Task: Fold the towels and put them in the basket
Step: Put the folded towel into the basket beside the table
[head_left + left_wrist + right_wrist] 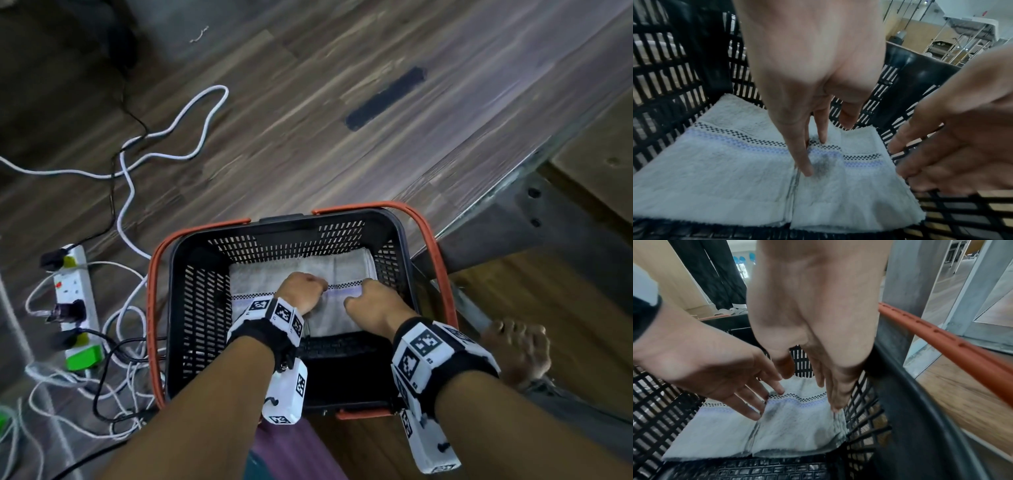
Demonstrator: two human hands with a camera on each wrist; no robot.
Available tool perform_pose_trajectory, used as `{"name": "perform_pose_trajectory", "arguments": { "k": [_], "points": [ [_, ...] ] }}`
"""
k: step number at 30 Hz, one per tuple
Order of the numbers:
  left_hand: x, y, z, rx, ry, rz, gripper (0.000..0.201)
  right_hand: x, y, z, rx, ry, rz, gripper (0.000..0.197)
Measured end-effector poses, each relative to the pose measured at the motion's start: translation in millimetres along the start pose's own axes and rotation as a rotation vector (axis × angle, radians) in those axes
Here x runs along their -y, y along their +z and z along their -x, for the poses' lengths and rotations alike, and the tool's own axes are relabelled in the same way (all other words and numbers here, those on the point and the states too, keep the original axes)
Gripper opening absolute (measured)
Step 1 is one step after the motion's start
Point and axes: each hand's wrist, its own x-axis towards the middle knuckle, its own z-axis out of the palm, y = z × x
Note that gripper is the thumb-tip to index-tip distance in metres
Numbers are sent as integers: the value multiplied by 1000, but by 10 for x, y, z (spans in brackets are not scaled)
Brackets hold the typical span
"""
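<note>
Folded white towels [346,308] lie flat on the floor of the black basket [202,308], against its far wall — two side by side, striped bands lined up. Left hand [301,291] sits over the seam between them, straight fingers [803,162] spread, tips touching terry. Right hand [371,301] is at the towel edge nearest the basket's right wall — fingers [835,399] extended, gripping nothing.

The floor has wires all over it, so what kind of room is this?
Probably a workshop or lab room, not a home. A power strip with tangled cables lies on the wood-look floor, a metal table leg stands beside the basket, and metal frames show behind.
</note>
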Motion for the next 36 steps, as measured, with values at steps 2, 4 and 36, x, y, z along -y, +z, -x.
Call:
{"name": "perform_pose_trajectory", "arguments": {
  "k": [2, 4, 36],
  "points": [
    [-26, 4, -20, -4, -18, -5, 27, -25, 44, -4, 46, 35, 1, 49],
    [-38, 14, -45, -56, -23, -25, 28, -68, 90, -8, 92, 54, -2, 50],
    [-1615, -764, 2279, -175, 579, -203, 14, 603, -1686, 2574, -339, -635, 194, 24]
  ]
}}
